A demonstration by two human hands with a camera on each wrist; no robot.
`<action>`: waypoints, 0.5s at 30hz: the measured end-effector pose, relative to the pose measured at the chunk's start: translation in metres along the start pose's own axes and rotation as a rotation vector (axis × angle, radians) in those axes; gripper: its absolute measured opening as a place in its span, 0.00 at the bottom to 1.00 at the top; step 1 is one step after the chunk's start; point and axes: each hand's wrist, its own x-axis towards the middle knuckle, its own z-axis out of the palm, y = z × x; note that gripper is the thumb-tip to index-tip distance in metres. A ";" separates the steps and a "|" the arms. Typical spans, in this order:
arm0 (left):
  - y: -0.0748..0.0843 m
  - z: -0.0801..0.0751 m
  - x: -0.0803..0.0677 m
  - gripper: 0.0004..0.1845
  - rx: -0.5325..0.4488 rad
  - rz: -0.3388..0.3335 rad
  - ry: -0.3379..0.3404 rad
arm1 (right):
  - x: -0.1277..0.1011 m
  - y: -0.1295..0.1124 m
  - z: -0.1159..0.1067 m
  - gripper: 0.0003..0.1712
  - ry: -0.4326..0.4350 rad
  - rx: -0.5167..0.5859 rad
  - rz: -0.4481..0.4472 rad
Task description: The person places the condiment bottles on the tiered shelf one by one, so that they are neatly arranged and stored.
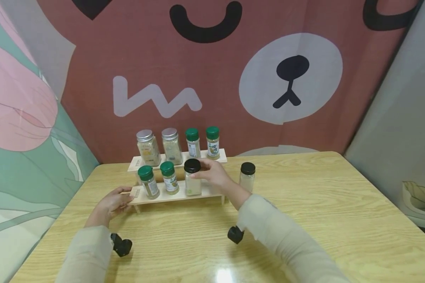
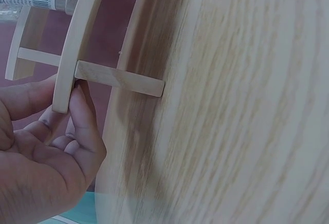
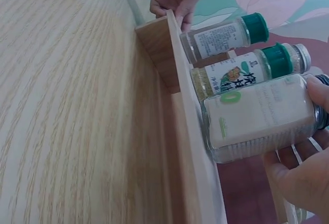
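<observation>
A two-step wooden rack (image 1: 178, 198) stands on the table. My left hand (image 1: 114, 202) pinches the left end of its lower step; in the left wrist view, thumb and fingers lie on both faces of the board (image 2: 62, 88). With my right hand (image 1: 216, 175) I grip a black-capped spice jar (image 1: 193, 182) near its cap. Its base is at the lower step, right of two green-capped jars (image 1: 148, 182) (image 1: 170, 181). The right wrist view shows pale powder inside the held jar (image 3: 262, 116).
The upper step (image 1: 222, 156) bears two silver-capped jars (image 1: 150, 149) (image 1: 172, 147) and two green-capped jars (image 1: 193, 145) (image 1: 213, 145). Another black-capped jar (image 1: 247, 177) stands on the table (image 1: 322, 204) right of the rack, partly behind my right forearm. A printed cloth (image 1: 163, 51) hangs behind.
</observation>
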 end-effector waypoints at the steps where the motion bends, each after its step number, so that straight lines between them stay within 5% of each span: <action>1: 0.000 0.000 0.000 0.25 0.006 0.000 0.002 | 0.001 0.000 0.001 0.28 0.004 -0.008 -0.002; 15: 0.001 0.000 -0.001 0.25 0.033 0.005 -0.005 | 0.007 0.001 0.014 0.32 0.022 -0.056 0.027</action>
